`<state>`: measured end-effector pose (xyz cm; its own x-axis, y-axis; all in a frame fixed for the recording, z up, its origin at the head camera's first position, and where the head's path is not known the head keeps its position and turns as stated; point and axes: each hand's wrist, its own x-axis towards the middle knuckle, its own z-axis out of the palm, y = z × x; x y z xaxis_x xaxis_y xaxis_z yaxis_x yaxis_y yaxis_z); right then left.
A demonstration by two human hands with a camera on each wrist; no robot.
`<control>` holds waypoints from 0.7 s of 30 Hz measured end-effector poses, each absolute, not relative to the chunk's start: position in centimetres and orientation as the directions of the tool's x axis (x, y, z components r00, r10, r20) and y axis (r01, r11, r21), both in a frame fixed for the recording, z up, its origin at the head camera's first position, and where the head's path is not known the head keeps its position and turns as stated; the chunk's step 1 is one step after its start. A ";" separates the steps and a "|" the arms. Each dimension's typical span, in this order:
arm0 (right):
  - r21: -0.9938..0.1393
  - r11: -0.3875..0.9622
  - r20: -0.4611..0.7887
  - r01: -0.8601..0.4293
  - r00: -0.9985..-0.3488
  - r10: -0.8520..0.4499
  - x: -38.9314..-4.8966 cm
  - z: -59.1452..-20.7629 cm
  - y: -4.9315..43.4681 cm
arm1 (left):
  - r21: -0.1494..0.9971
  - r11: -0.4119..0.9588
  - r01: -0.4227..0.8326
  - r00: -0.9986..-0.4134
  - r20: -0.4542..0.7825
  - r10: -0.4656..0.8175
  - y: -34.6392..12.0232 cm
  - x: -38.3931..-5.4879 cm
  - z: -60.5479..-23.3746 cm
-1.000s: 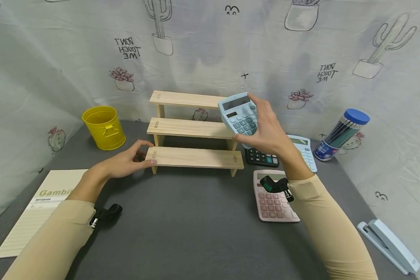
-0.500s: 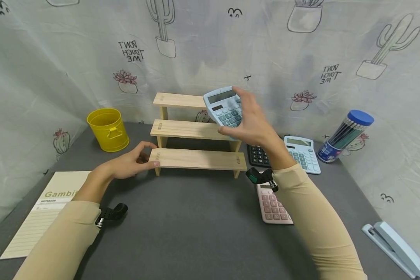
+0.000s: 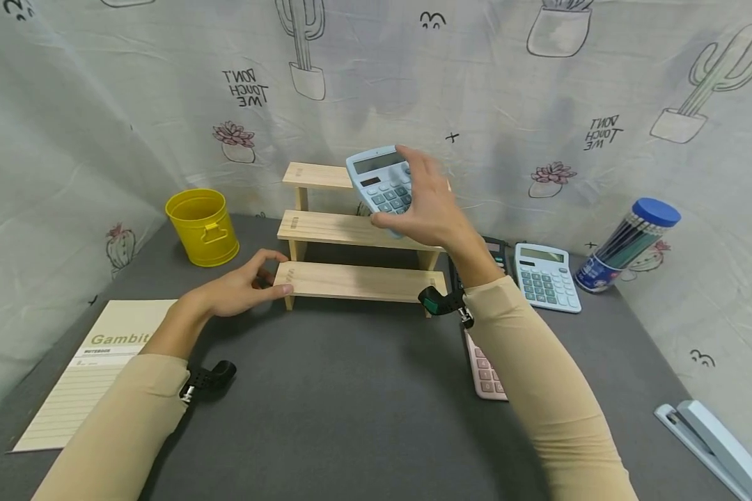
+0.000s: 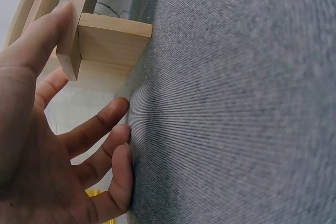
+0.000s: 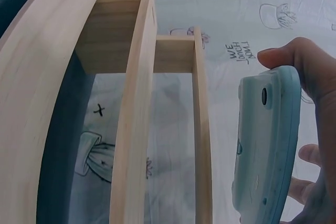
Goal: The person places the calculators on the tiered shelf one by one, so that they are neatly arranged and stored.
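Observation:
A three-step wooden shelf [image 3: 363, 280] stands on the dark grey table. At the left end of its lowest step, my left hand [image 3: 241, 284] pinches the board between thumb and forefinger. The left wrist view shows that thumb [image 4: 50, 32] on the board's face, the other fingers curled loosely near the table. My right hand [image 3: 429, 205] grips a light blue calculator [image 3: 385, 184] by its right edge. The calculator is raised in front of the upper steps, tilted, keys toward me. In the right wrist view, the calculator [image 5: 268, 145] appears side-on, apart from the shelf boards.
Right of the shelf lie a second blue calculator [image 3: 546, 277], a partly hidden black calculator [image 3: 495, 252] and a pink calculator [image 3: 485, 372] under my forearm. A pencil tub [image 3: 627, 243] and stapler [image 3: 714, 445] stand farther right. A yellow bucket [image 3: 202, 227] and notebook [image 3: 94, 379] are left.
My right hand has carried the blue calculator leftward and slightly up, across the front of the shelf's upper steps. My left hand keeps its hold on the lowest step.

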<state>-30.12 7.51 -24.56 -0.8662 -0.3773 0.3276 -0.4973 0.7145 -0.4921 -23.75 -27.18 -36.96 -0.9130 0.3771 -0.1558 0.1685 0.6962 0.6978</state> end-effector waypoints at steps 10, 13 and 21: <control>-0.490 0.722 0.325 -0.488 -0.871 -0.368 -31.2 -25.1 5.3 | 0.706 0.691 0.155 -0.915 -0.162 0.370 -27.3 -23.7 -37.4; -0.495 0.724 0.327 -0.480 -0.875 -0.357 -31.6 -25.4 4.8 | 0.709 0.688 0.157 -0.915 -0.158 0.371 -27.3 -23.7 -37.4; -0.484 0.752 0.309 -0.447 -0.892 -0.331 -31.9 -25.2 3.4 | 0.702 0.695 0.154 -0.920 -0.155 0.361 -27.3 -23.7 -37.5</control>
